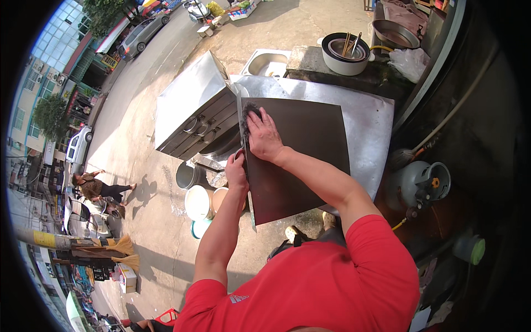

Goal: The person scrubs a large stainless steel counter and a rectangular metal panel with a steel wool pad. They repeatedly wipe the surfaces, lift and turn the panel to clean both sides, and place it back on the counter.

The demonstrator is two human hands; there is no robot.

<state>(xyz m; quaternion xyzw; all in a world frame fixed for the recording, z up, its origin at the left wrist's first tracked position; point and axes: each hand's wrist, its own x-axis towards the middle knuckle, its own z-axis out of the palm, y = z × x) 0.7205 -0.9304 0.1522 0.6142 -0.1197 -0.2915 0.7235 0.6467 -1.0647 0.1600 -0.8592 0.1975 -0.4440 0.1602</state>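
Note:
My left hand [237,172] grips a handle at the left edge of a large dark metal panel [298,153], which is tilted over a metal-topped table. With spread fingers, my right hand [265,135] presses a dark scouring pad [250,114] against the panel near its upper left edge. Just left of the panel stands a stainless-steel cabinet [195,99] with several drawers and round handles. The sheet-metal tabletop [367,124] shows beyond the panel's top and right edges. Part of the handle is hidden by my left fingers.
Buckets [198,203] stand on the ground below the cabinet. A sink [267,64] and a pot with bowls and chopsticks [346,58] are beyond the table. At right are a gas cylinder [415,186] and a hose [460,108]. A person [101,186] walks on the street at left.

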